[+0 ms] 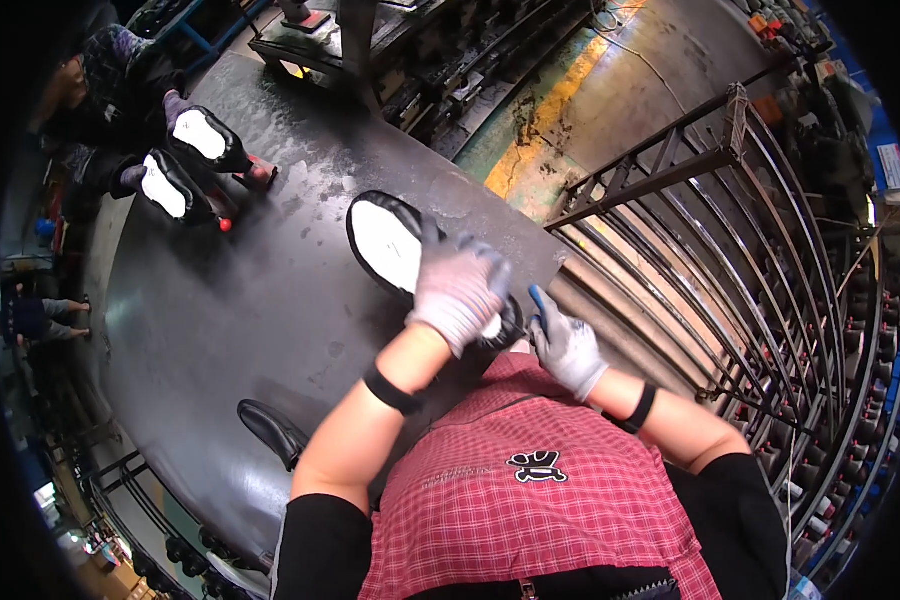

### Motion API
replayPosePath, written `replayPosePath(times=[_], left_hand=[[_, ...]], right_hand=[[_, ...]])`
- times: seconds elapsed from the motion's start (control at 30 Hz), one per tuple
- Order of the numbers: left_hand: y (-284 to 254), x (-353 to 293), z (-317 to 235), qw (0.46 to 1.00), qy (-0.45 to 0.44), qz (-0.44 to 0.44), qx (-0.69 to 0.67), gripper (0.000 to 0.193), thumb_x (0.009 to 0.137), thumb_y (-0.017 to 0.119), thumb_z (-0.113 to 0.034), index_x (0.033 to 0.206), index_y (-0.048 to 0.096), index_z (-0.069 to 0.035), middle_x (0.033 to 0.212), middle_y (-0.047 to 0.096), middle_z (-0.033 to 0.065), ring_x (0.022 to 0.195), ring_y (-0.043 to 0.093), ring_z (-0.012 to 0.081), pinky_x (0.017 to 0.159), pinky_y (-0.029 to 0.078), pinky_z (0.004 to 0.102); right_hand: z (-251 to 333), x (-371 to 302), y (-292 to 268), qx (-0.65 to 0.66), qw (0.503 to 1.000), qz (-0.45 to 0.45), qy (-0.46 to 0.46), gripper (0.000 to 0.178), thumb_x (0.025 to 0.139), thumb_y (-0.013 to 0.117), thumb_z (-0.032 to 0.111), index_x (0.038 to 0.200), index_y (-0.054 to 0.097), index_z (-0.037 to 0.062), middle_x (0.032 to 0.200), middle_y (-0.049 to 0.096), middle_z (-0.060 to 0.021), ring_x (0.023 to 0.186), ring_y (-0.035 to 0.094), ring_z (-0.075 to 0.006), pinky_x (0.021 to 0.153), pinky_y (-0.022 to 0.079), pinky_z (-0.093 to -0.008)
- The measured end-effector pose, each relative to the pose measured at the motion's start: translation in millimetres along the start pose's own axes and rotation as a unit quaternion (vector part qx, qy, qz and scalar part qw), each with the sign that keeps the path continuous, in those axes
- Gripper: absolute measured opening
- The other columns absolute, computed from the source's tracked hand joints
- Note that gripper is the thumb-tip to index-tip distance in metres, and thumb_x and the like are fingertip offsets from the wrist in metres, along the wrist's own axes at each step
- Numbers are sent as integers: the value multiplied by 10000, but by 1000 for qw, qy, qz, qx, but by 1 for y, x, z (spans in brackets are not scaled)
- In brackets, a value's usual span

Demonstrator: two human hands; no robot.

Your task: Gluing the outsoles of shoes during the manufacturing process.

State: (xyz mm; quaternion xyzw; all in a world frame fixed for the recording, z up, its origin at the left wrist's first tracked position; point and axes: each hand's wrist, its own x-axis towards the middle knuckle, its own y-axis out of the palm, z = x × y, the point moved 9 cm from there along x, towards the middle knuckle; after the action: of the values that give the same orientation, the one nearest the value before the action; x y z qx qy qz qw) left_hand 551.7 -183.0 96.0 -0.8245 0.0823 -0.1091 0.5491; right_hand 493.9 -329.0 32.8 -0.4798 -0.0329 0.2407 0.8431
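A black shoe (pixel 381 240), sole side up with a white bottom, lies at a slant over the grey metal table in front of me. My left hand (pixel 460 290), in a white and grey work glove, is wrapped across its middle and grips it. Just right of the shoe's heel end is my gloved right hand (pixel 567 350). Its blue-tipped fingers point up and stand apart; I make out nothing between them. Another black shoe (pixel 271 430) rests at the table's near left, beside my left forearm.
Across the grey table (pixel 210 310), a co-worker's gloved hands hold two black shoes with white bottoms (pixel 202 135) by a small stand with a red ball knob (pixel 225 225). A metal bar rack (pixel 670 170) stands at my right. Dark machinery (pixel 430 60) is at the far side.
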Motion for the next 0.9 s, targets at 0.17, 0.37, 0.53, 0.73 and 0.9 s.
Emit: replayPosePath(times=[0.17, 0.37, 0.53, 0.73, 0.9], left_hand=[[45, -12, -50, 997, -43, 23, 63, 298, 807, 600, -335, 850, 665, -48, 941, 639, 129, 1069, 559, 314, 1135, 176, 626], [39, 0, -47, 997, -64, 0, 35, 291, 797, 610, -320, 894, 654, -50, 976, 630, 132, 1050, 564, 317, 1115, 215, 624], [-14, -42, -4, 972, -97, -206, -57, 513, 789, 669, -234, 1233, 539, -12, 1284, 540, 205, 1239, 476, 374, 1115, 261, 558], [63, -87, 172, 434, -427, -251, -753, 599, 789, 772, -232, 1272, 514, 12, 1215, 608, 161, 1050, 612, 287, 948, 493, 372], [39, -74, 228, 360, -399, -254, -804, 464, 851, 683, -329, 1186, 593, -21, 1088, 666, 107, 967, 642, 244, 912, 521, 358]], right_hand=[[-92, -10, 97, 205, 973, -87, 58, 428, 986, 471, 199, 1390, 436, 63, 1256, 572, -233, 1167, 563, -381, 990, 448, -427], [-87, 38, 114, 383, 900, -205, 25, 419, 1035, 421, 313, 1341, 487, 34, 1200, 584, -83, 1117, 545, -197, 1002, 428, -316], [-77, 17, 109, 704, 691, -4, 164, 618, 1050, 301, 459, 1509, 241, 49, 1462, 394, -149, 1321, 430, -270, 1137, 330, -408], [29, 2, 6, 44, 990, 7, -132, 868, 674, 844, 385, 1393, 460, 84, 1446, 357, -279, 1253, 482, -437, 962, 495, -467], [79, 69, 19, 49, 976, 32, -208, 824, 698, 823, 370, 1402, 462, 140, 1443, 338, -302, 1269, 448, -456, 977, 487, -473]])
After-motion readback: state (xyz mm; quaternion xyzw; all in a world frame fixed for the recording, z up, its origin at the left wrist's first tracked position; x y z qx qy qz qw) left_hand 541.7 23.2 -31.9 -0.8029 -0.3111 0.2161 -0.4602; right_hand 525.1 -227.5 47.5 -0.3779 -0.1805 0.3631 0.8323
